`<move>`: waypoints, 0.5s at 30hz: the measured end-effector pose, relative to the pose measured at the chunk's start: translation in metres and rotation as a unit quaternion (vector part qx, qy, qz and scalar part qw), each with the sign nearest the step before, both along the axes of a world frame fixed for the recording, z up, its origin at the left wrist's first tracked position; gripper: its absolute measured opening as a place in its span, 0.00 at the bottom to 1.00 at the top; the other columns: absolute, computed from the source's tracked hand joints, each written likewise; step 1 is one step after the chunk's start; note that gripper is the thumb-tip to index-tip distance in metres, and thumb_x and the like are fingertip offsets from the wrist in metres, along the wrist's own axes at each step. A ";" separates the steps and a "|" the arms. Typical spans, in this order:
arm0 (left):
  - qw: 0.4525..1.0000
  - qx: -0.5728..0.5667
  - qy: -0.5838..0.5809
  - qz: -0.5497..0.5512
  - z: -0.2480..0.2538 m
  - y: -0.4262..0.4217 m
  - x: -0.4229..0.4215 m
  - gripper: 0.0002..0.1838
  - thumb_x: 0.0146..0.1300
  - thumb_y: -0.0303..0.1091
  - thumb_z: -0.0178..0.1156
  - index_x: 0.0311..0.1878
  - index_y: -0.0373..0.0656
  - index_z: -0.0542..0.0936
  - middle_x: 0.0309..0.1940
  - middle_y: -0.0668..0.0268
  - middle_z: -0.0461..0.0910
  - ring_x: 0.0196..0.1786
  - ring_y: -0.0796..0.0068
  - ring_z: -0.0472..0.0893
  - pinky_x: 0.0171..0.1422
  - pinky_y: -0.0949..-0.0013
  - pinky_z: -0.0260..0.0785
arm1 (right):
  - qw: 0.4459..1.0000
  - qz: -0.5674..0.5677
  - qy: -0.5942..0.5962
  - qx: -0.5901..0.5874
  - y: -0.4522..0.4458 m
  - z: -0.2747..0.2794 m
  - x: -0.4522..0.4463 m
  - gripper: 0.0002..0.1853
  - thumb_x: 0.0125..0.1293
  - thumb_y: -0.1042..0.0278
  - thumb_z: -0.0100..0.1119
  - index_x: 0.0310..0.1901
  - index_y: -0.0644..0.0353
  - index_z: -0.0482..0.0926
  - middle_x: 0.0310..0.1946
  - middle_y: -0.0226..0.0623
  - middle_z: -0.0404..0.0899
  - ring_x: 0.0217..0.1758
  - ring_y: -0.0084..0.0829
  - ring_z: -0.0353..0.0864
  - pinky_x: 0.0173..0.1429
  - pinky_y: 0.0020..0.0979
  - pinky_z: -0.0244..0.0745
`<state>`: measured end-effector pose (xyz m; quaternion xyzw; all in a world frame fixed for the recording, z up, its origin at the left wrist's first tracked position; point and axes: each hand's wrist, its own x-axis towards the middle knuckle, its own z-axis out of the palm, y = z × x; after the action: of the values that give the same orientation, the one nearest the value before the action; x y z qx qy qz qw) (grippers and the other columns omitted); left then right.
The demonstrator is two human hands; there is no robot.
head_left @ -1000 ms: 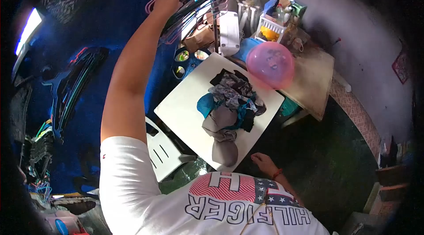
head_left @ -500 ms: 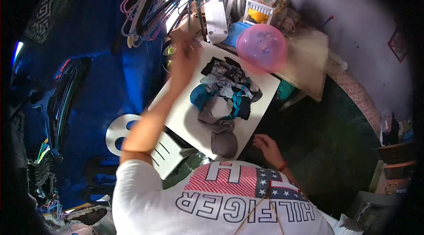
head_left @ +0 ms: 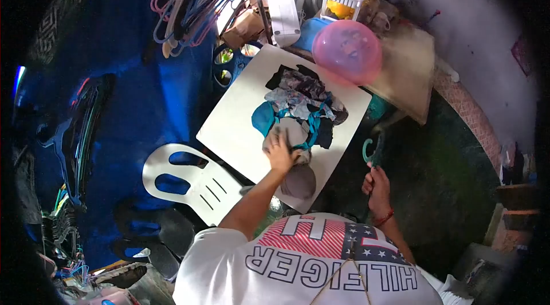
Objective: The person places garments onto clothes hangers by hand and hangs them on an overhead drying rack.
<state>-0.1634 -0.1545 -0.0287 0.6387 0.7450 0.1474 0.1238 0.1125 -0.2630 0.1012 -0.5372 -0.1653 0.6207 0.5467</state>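
A pile of crumpled clothes (head_left: 306, 96) in grey, black and teal lies on a white table (head_left: 232, 113). My left hand (head_left: 279, 150) rests on the grey bra (head_left: 298, 182) at the near side of the pile, its fingers spread over the fabric; whether it pinches any cloth is hidden. Off the table's right edge, my right hand (head_left: 377, 187) is closed around a dark hanger with a teal hook (head_left: 368, 150), which points upward. Beside my left fingers is a teal cup (head_left: 263, 118).
A white plastic chair (head_left: 192, 182) stands left of the table. Many hangers (head_left: 200, 13) hang at the upper left. A pink balloon (head_left: 347, 52) sits at the table's far right corner, near a white basket (head_left: 342, 2). Blue fabric (head_left: 143, 99) covers the left side.
My left arm has come down from the hanging hangers to the clothes on the table. My right hand has risen slightly, and a hanger now shows in it.
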 end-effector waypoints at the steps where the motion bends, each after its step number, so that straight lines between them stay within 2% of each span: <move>1: 0.999 -0.032 0.017 0.004 -0.027 0.010 -0.015 0.39 0.52 0.48 0.69 0.67 0.51 0.65 0.76 0.55 0.42 0.75 0.48 0.51 0.63 0.23 0.47 | 1.000 0.020 0.002 -0.004 -0.005 0.005 0.003 0.10 0.73 0.62 0.48 0.49 0.55 0.72 0.21 0.23 0.62 0.18 0.17 0.59 0.24 0.22 0.55; 2: 0.998 -0.059 0.003 0.024 -0.030 0.017 -0.023 0.31 0.53 0.42 0.65 0.61 0.50 0.70 0.73 0.56 0.52 0.73 0.52 0.56 0.64 0.33 0.56 | 1.000 0.028 -0.003 -0.001 -0.010 0.005 0.003 0.09 0.72 0.62 0.49 0.48 0.56 0.72 0.21 0.23 0.62 0.18 0.17 0.59 0.23 0.22 0.56; 3: 0.995 0.046 -0.091 0.017 -0.060 0.029 -0.038 0.28 0.53 0.38 0.63 0.59 0.47 0.72 0.65 0.54 0.67 0.65 0.49 0.68 0.58 0.44 0.68 | 0.999 0.037 -0.011 0.003 -0.014 0.007 0.002 0.09 0.72 0.62 0.50 0.46 0.56 0.73 0.20 0.23 0.61 0.18 0.17 0.59 0.22 0.22 0.56; 4: 0.985 -0.007 -0.162 0.053 -0.050 0.043 -0.046 0.24 0.58 0.37 0.60 0.58 0.43 0.73 0.51 0.48 0.78 0.53 0.45 0.77 0.51 0.51 0.71 | 0.999 0.048 -0.019 0.007 -0.014 0.009 0.004 0.09 0.71 0.62 0.50 0.45 0.57 0.73 0.19 0.23 0.61 0.17 0.17 0.59 0.22 0.23 0.56; 5: 0.957 0.000 -0.259 0.128 -0.036 0.051 -0.047 0.23 0.62 0.39 0.58 0.58 0.40 0.72 0.42 0.46 0.81 0.45 0.47 0.80 0.51 0.53 0.71 | 0.998 0.053 -0.026 0.019 -0.014 0.014 0.008 0.09 0.71 0.62 0.49 0.45 0.56 0.73 0.20 0.23 0.61 0.18 0.17 0.59 0.22 0.22 0.56; 6: 0.899 0.063 -0.421 0.109 -0.033 0.063 -0.059 0.24 0.66 0.44 0.57 0.59 0.38 0.72 0.43 0.49 0.81 0.44 0.56 0.81 0.48 0.57 0.71 | 0.998 0.056 -0.028 0.030 -0.015 0.019 0.009 0.09 0.72 0.62 0.48 0.45 0.56 0.73 0.20 0.23 0.62 0.18 0.17 0.59 0.23 0.22 0.55; 7: 0.795 0.066 -0.583 0.155 -0.024 0.080 -0.069 0.25 0.66 0.46 0.58 0.57 0.35 0.72 0.44 0.55 0.81 0.45 0.64 0.79 0.48 0.63 0.70 | 0.997 0.056 -0.026 0.039 -0.017 0.021 0.009 0.09 0.73 0.61 0.48 0.45 0.56 0.73 0.21 0.23 0.62 0.18 0.16 0.58 0.23 0.21 0.55; 8: 0.732 0.018 -0.645 0.217 0.024 0.085 -0.078 0.23 0.67 0.44 0.56 0.56 0.36 0.73 0.47 0.58 0.80 0.48 0.64 0.79 0.52 0.64 0.69 | 0.997 0.057 0.013 0.058 -0.017 0.017 0.013 0.09 0.72 0.63 0.47 0.47 0.57 0.73 0.21 0.23 0.62 0.18 0.17 0.58 0.24 0.22 0.55; 9: 0.604 0.085 -0.788 0.087 0.062 0.087 -0.079 0.19 0.67 0.40 0.55 0.56 0.39 0.73 0.50 0.61 0.80 0.52 0.64 0.77 0.58 0.64 0.67 | 0.995 0.055 0.022 0.077 -0.016 0.018 0.014 0.10 0.72 0.64 0.47 0.48 0.57 0.73 0.21 0.23 0.62 0.19 0.17 0.58 0.24 0.22 0.55; 10: 0.554 0.102 -0.823 0.069 0.100 0.088 -0.083 0.18 0.66 0.35 0.54 0.57 0.41 0.73 0.53 0.62 0.79 0.56 0.62 0.76 0.62 0.61 0.66 | 0.994 0.052 0.029 0.096 -0.016 0.022 0.016 0.11 0.72 0.64 0.47 0.50 0.58 0.73 0.22 0.23 0.62 0.19 0.17 0.58 0.24 0.22 0.55; 11: 0.500 0.098 -0.859 0.050 0.119 0.093 -0.094 0.19 0.65 0.35 0.52 0.58 0.42 0.74 0.57 0.60 0.77 0.61 0.59 0.74 0.68 0.53 0.62 | 0.991 0.051 0.035 0.115 -0.015 0.023 0.018 0.11 0.72 0.64 0.46 0.51 0.58 0.73 0.22 0.23 0.62 0.19 0.17 0.58 0.24 0.22 0.56; 12: 0.479 0.121 -0.869 -0.014 0.164 0.081 -0.086 0.20 0.65 0.36 0.50 0.59 0.41 0.74 0.59 0.58 0.76 0.62 0.57 0.73 0.70 0.52 0.60 | 0.986 0.053 0.053 0.146 -0.014 0.021 0.020 0.13 0.73 0.65 0.46 0.54 0.59 0.72 0.22 0.22 0.62 0.20 0.16 0.59 0.25 0.23 0.56; 13: 0.453 0.116 -0.882 -0.055 0.188 0.079 -0.087 0.22 0.65 0.38 0.49 0.60 0.41 0.73 0.60 0.57 0.75 0.64 0.56 0.72 0.72 0.50 0.57 | 0.985 0.052 0.053 0.157 -0.014 0.019 0.020 0.12 0.73 0.66 0.46 0.53 0.59 0.72 0.22 0.23 0.62 0.20 0.16 0.59 0.25 0.22 0.56; 15: 0.441 0.150 -0.877 -0.113 0.234 0.068 -0.077 0.24 0.66 0.39 0.49 0.64 0.42 0.71 0.64 0.55 0.71 0.67 0.52 0.68 0.74 0.46 0.52 | 0.981 0.054 0.052 0.179 -0.009 0.017 0.018 0.10 0.72 0.66 0.47 0.50 0.59 0.73 0.21 0.23 0.62 0.19 0.16 0.58 0.25 0.22 0.56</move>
<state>-0.2403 -0.0865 0.2049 0.2553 0.1258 0.7233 0.6292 0.1308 -0.2724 0.1178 -0.3880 -0.2744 0.6365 0.6075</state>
